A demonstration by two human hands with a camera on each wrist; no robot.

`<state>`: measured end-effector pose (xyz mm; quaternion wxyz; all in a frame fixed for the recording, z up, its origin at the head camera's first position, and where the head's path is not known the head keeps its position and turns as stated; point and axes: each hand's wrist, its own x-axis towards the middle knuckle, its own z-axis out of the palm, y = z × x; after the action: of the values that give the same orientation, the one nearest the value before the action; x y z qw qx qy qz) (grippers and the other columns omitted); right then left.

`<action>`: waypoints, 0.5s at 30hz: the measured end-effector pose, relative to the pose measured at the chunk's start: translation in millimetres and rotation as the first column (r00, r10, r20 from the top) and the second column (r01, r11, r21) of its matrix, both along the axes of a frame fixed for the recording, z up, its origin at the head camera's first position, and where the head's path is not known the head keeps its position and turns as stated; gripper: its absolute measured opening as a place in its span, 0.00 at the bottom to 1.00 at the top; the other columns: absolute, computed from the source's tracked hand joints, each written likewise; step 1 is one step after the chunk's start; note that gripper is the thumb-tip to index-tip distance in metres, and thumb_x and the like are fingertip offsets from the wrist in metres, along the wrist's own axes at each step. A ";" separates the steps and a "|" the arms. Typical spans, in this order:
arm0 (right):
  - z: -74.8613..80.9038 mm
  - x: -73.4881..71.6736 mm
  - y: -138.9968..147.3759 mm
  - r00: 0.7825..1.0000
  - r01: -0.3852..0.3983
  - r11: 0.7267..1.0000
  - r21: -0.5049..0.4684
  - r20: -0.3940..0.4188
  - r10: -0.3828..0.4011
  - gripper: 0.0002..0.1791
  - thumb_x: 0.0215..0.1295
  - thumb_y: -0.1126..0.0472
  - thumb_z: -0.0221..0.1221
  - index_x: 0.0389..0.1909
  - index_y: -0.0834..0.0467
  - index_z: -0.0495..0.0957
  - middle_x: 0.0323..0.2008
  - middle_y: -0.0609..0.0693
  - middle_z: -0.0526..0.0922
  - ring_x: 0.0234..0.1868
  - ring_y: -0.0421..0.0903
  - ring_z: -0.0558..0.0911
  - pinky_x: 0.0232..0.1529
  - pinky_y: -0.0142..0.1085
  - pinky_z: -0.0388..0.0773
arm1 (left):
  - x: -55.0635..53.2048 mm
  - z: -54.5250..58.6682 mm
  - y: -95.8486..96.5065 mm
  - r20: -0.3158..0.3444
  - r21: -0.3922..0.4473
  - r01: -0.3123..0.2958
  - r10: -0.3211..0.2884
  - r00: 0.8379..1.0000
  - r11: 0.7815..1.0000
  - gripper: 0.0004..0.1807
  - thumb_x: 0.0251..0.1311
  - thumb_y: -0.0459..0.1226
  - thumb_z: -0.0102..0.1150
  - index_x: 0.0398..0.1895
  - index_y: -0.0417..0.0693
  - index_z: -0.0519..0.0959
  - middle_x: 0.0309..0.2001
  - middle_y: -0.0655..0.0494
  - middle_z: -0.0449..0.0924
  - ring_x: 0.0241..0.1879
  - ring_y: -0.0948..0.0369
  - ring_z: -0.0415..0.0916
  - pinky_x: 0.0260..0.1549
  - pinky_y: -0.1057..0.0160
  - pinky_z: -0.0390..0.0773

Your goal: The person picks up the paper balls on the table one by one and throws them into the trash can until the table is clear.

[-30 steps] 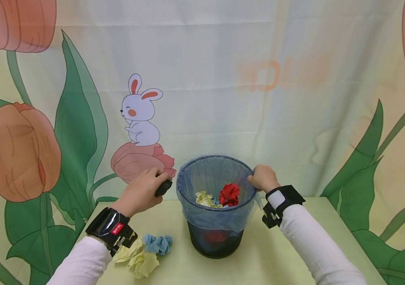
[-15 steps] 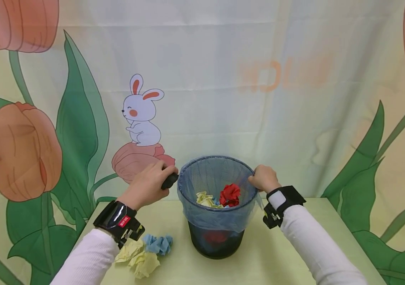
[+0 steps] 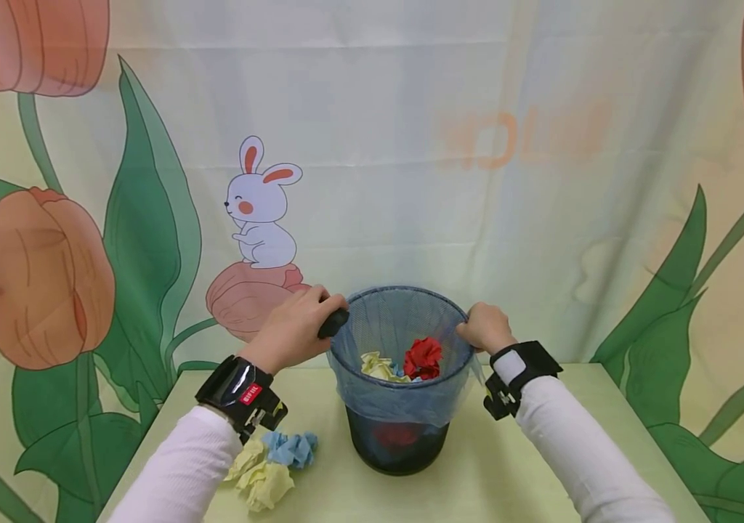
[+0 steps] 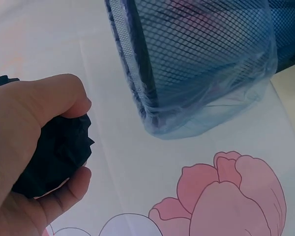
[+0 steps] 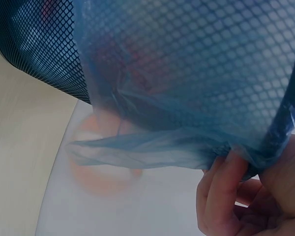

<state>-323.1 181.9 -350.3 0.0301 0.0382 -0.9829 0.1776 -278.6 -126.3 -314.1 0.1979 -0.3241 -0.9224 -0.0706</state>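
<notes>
A black mesh wastebasket (image 3: 394,449) stands upright on the table, lined with a translucent blue plastic bag (image 3: 405,403) folded over its rim. Inside lie a red crumpled paper (image 3: 423,358) and a yellow crumpled paper (image 3: 381,365), with bits of blue between them. My left hand (image 3: 296,325) holds a black crumpled paper ball (image 4: 59,155) just off the basket's left rim; the left wrist view shows a gap between ball and rim. My right hand (image 3: 486,327) pinches the bag-covered rim on the right side, its fingers (image 5: 221,196) curled under the edge.
Left of the basket, a blue crumpled paper (image 3: 290,449) and yellow crumpled papers (image 3: 266,485) lie on the pale green table (image 3: 509,487). A printed cloth (image 3: 372,145) with tulips and a rabbit hangs behind the table.
My left hand has moved right and slightly up with the black paper ball, closer to the basket's rim. The right hand keeps its hold on the rim, and the basket stays put.
</notes>
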 end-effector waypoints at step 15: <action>-0.7 -0.4 -0.2 1.000 -0.001 1.000 0.008 0.000 0.001 0.20 0.54 0.65 0.51 0.05 0.53 0.60 0.07 0.47 0.68 0.10 0.42 0.72 0.15 0.30 0.65 | -5.6 7.5 30.9 0.049 -0.041 0.016 -0.014 0.999 0.999 0.25 0.47 0.38 0.67 0.52 0.55 0.73 0.43 0.50 0.71 0.40 0.54 0.71 0.35 0.58 0.78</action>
<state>-323.5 181.7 -351.0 0.0297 0.0388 -0.9836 0.1735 -284.3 -95.4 -306.6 0.1681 -0.3332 -0.9257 -0.0610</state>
